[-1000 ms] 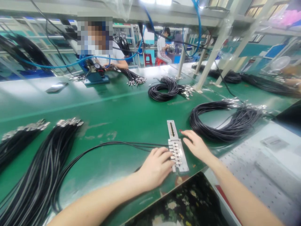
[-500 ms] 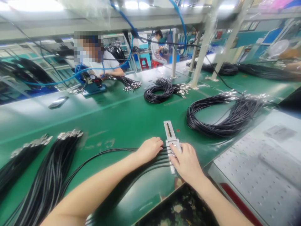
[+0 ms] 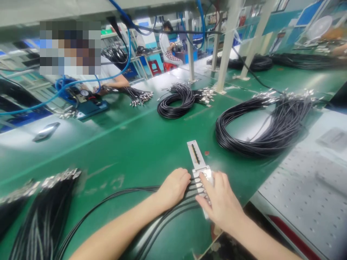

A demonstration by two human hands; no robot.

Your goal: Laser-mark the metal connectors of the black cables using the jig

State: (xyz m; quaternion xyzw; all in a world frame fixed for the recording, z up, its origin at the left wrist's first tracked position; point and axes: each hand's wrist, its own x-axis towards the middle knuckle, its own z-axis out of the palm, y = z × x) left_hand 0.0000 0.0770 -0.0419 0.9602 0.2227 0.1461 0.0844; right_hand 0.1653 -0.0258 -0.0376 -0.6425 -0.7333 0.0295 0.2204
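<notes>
A slotted metal fixture (image 3: 195, 153) lies on the green bench, with several black cables (image 3: 173, 209) running into its left side, one below another. My left hand (image 3: 177, 186) is closed over the upper cables just left of the fixture; its fingertips curl down and are partly hidden. My right hand (image 3: 223, 198) grips the fixture from the right, thumb and index finger pressing on the silvery cable ends in its slots. The lower end of the fixture is partly covered by that hand. The cables trail in a curve toward the lower left.
Bundles of black cable (image 3: 40, 216) with metal ends lie at left. Coiled cables (image 3: 177, 103) and a larger loop (image 3: 241, 144) lie beyond the fixture. A perforated metal surface (image 3: 311, 191) stands at right. Across the bench, a co-worker's arm (image 3: 119, 80) is beside a blue device (image 3: 93, 108).
The camera view has shifted, so the hands and fixture appear slightly lower. Both hands stay at the fixture, with the right thumb and index finger a little wider apart.
</notes>
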